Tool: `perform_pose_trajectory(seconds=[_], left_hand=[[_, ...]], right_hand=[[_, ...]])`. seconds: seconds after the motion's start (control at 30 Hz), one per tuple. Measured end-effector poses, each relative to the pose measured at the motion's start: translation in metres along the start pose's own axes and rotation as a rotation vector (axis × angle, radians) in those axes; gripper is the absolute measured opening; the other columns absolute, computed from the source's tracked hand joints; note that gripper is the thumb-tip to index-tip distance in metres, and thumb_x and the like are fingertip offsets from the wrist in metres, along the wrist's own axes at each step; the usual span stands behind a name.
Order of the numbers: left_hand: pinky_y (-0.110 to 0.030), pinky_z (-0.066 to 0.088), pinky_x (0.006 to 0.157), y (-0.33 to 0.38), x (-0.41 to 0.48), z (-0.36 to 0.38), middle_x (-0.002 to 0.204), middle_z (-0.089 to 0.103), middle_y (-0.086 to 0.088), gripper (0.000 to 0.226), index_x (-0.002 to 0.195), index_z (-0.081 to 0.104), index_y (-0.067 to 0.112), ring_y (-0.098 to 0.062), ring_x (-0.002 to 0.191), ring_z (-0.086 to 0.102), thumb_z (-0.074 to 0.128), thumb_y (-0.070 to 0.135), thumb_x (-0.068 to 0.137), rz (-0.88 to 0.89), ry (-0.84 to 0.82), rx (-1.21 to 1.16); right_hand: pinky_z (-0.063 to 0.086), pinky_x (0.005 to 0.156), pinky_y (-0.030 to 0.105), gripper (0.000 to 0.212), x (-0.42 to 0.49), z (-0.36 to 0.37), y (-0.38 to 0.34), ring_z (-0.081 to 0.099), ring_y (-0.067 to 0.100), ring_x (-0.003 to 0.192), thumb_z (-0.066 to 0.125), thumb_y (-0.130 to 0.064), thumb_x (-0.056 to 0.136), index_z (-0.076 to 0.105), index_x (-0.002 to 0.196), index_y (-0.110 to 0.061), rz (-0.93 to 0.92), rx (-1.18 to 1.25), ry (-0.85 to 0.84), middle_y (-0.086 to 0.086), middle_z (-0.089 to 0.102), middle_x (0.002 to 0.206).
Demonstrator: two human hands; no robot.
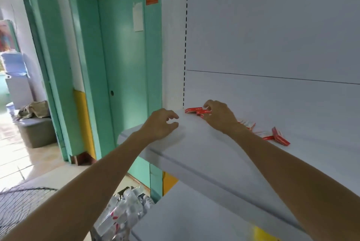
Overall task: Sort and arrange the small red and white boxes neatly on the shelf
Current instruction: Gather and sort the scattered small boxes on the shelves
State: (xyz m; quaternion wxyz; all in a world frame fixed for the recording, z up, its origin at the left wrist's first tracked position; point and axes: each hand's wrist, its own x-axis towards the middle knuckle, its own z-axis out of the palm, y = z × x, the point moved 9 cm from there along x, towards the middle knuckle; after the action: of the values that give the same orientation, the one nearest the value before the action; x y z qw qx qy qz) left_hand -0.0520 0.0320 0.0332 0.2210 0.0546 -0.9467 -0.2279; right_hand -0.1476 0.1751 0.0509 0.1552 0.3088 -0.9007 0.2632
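Boxes at the fingers: two or three small red and white boxes [195,110] lie flat in the shelf's back corner, right under the right hand's fingertips and overlapping one another.
Boxes behind the wrist: a second loose cluster [248,124] lies just past the right wrist, partly hidden by it.
Boxes farthest out: a third cluster [277,137] lies beyond the right forearm, one box propped on its edge against the others.
Surface: a white shelf [194,147] carries all of them; both hands are on it.
Backing: a plain white back panel [272,36] rises beyond the right hand, with a slotted upright [185,46] between the two hands.
Room: a green door [124,61] stands beyond the left hand (a white paper is stuck on it), with an open doorway further to that side.
Containers: a grey bin [37,131] sits well out past the left forearm, a crumpled bundle on its lid; clear plastic packs [124,209] are heaped below that forearm, their holder unclear.
Left hand [161,124]: rests on the shelf's end edge, fingers loosely curled, holding nothing.
Right hand [220,116]: fingers curled down, pinching a box of the corner group.
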Motion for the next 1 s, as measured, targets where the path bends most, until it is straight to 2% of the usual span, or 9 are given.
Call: perform_pose_trajectory(seconds=[0.23, 0.47, 0.6, 0.73, 0.8, 0.9, 0.93, 1.0], left_hand=[[-0.019, 0.035, 0.083, -0.043, 0.075, 0.016, 0.117, 0.059, -0.006, 0.026, 0.114, 0.062, 0.016, -0.014, 0.098, 0.053, 0.058, 0.023, 0.089, -0.002, -0.027, -0.068], [-0.022, 0.039, 0.087, -0.06, 0.13, 0.051, 0.117, 0.059, -0.005, 0.026, 0.113, 0.062, 0.016, -0.017, 0.104, 0.055, 0.058, 0.022, 0.089, 0.021, -0.11, -0.159], [-0.025, 0.039, 0.09, -0.058, 0.163, 0.066, 0.119, 0.059, -0.006, 0.029, 0.116, 0.061, 0.014, -0.02, 0.107, 0.055, 0.057, 0.026, 0.09, 0.03, -0.14, -0.183], [-0.032, 0.043, 0.094, -0.059, 0.188, 0.084, 0.12, 0.06, -0.002, 0.035, 0.116, 0.06, 0.016, -0.019, 0.107, 0.055, 0.054, 0.037, 0.09, 0.03, -0.174, -0.203], [-0.035, 0.043, 0.097, -0.057, 0.194, 0.094, 0.124, 0.059, -0.001, 0.039, 0.119, 0.058, 0.017, -0.019, 0.111, 0.055, 0.052, 0.042, 0.09, 0.035, -0.193, -0.214], [-0.035, 0.038, 0.103, -0.055, 0.197, 0.113, 0.133, 0.053, -0.004, 0.046, 0.128, 0.053, 0.018, -0.022, 0.122, 0.048, 0.046, 0.046, 0.092, 0.052, -0.287, -0.156], [-0.035, 0.038, 0.102, -0.055, 0.198, 0.119, 0.132, 0.054, -0.004, 0.044, 0.127, 0.053, 0.02, -0.023, 0.122, 0.048, 0.044, 0.046, 0.093, 0.061, -0.323, -0.122], [-0.035, 0.042, 0.094, -0.058, 0.2, 0.125, 0.118, 0.061, -0.007, 0.035, 0.12, 0.057, 0.023, -0.026, 0.113, 0.054, 0.045, 0.042, 0.093, 0.081, -0.347, -0.077]], right_hand=[[0.044, 0.088, 0.033, 0.035, 0.069, 0.018, 0.034, 0.054, 0.023, 0.108, 0.053, -0.019, 0.088, 0.053, 0.122, -0.011, 0.086, -0.016, 0.032, 0.008, 0.058, 0.118], [0.041, 0.087, 0.032, 0.036, 0.096, 0.035, 0.062, 0.052, 0.024, 0.112, 0.05, -0.021, 0.09, 0.052, 0.124, -0.01, 0.178, -0.116, 0.053, 0.009, 0.057, 0.122], [0.042, 0.094, 0.035, 0.04, 0.111, 0.043, 0.069, 0.05, 0.023, 0.115, 0.054, -0.025, 0.089, 0.051, 0.126, -0.012, 0.191, -0.177, -0.019, 0.008, 0.056, 0.124], [0.042, 0.096, 0.034, 0.047, 0.123, 0.059, 0.075, 0.051, 0.019, 0.113, 0.06, -0.038, 0.084, 0.052, 0.125, -0.017, 0.182, -0.19, -0.124, 0.002, 0.057, 0.123], [0.044, 0.09, 0.032, 0.05, 0.124, 0.073, 0.081, 0.053, 0.018, 0.108, 0.062, -0.046, 0.081, 0.054, 0.121, -0.017, 0.203, -0.167, -0.177, -0.001, 0.058, 0.118], [0.04, 0.073, 0.029, 0.043, 0.125, 0.086, 0.086, 0.05, 0.018, 0.09, 0.057, -0.057, 0.08, 0.061, 0.1, -0.019, 0.183, -0.209, -0.207, -0.001, 0.059, 0.094], [0.037, 0.071, 0.029, 0.042, 0.125, 0.087, 0.085, 0.046, 0.017, 0.088, 0.055, -0.059, 0.081, 0.062, 0.096, -0.02, 0.169, -0.232, -0.208, -0.002, 0.056, 0.087], [0.036, 0.073, 0.029, 0.044, 0.126, 0.088, 0.08, 0.04, 0.017, 0.092, 0.054, -0.059, 0.082, 0.063, 0.101, -0.02, 0.149, -0.272, -0.219, -0.002, 0.054, 0.084]])
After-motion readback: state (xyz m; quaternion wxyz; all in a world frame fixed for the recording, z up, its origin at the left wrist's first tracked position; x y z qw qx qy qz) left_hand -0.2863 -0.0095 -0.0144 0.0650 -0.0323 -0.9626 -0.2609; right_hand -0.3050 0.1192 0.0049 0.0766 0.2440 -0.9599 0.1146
